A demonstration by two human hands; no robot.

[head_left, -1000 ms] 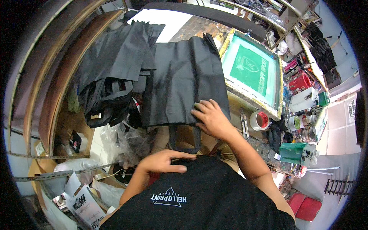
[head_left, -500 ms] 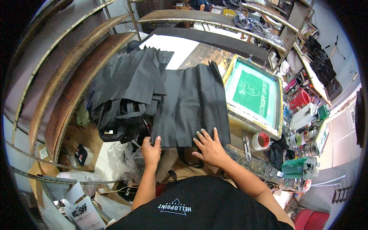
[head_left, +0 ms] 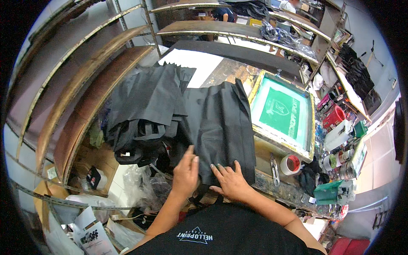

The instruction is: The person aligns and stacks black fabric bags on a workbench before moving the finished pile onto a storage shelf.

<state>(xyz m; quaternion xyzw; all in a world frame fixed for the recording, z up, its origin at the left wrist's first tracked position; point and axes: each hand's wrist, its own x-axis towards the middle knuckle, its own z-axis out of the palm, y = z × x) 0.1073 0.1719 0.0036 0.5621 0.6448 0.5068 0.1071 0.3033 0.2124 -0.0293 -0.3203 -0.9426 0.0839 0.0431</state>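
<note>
Before me lies a black fabric bag (head_left: 221,127), spread over the table's near edge with folds across its surface. My right hand (head_left: 231,182) rests on its near right part, fingers spread and palm down. My left hand (head_left: 185,175) is at the bag's near left edge, turned on its side, with its fingers stretched out; nothing shows in its grasp. Directly left of it lies a pile of similar black bags (head_left: 144,93) with loop handles hanging toward me.
Right of the bag sits a framed printing screen (head_left: 278,112) with green mesh. A metal blade-like tool (head_left: 274,170) and a white tub (head_left: 290,164) stand near it. Wooden shelves (head_left: 102,85) curve along the left. Clear plastic wrapping (head_left: 140,187) lies below the pile.
My left hand has let go of the bag's near left corner and moved right and inward, over its edge. My right hand stays flat on the bag. The whole view has shifted slightly.
</note>
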